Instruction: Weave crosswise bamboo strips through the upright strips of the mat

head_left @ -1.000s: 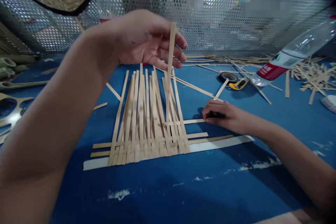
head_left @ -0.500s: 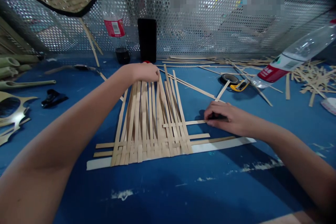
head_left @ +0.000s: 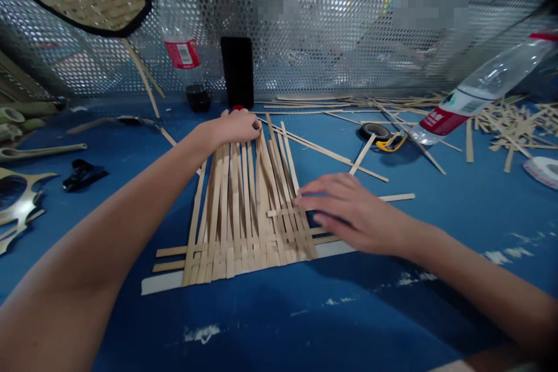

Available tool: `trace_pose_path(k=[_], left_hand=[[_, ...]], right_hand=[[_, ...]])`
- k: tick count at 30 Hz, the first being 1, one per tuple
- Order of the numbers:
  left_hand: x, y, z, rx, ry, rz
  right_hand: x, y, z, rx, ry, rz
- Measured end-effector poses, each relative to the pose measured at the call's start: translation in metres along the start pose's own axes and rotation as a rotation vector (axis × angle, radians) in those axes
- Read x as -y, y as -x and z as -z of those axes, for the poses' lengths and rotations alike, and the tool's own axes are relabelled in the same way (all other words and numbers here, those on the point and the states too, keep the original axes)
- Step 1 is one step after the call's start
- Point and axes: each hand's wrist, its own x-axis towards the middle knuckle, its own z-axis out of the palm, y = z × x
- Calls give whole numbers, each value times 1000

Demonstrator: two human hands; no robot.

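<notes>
A half-woven mat of bamboo strips [head_left: 226, 203] lies on the blue table, its lower edge along a white strip [head_left: 161, 283]. At the far ends of the upright strips, my left hand [head_left: 239, 126] is closed around several of them, lifting some above the others. My right hand [head_left: 349, 209] hovers over the mat's right side with fingers apart, fingertips close to the rightmost uprights. A crosswise bamboo strip [head_left: 397, 197] runs under that hand and passes among the right-hand uprights; its left end shows within the mat.
Behind stand a cola bottle [head_left: 182, 55] and a black phone [head_left: 238, 72] against a perforated metal screen [head_left: 279, 23]. Right of the mat are black tape [head_left: 374, 130], a yellow cutter [head_left: 391, 143], a tilted bottle [head_left: 457, 104] and loose strips [head_left: 518, 122]. A black clip [head_left: 82, 174] lies left.
My right hand has let go of the crosswise strip and moved left to the mat's right-hand uprights, its fingers opening. My left hand keeps its hold. The view has shifted slightly.
</notes>
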Motion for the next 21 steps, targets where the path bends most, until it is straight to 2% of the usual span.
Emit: trace_pose_path(k=[3, 6, 12, 17, 21], left_hand=[[0, -2, -2, -20, 8, 17], [5, -3, -3, -44, 77, 11], [20, -1, 10, -99, 349, -29], [23, 4, 24, -122, 521, -57], [27, 6, 31, -99, 554, -59]], right_hand=[[21, -21, -9, 91, 84, 112], [26, -32, -17, 117, 54, 104], [24, -26, -27, 52, -60, -9], [29, -24, -29, 23, -72, 25], [27, -23, -29, 24, -47, 51]])
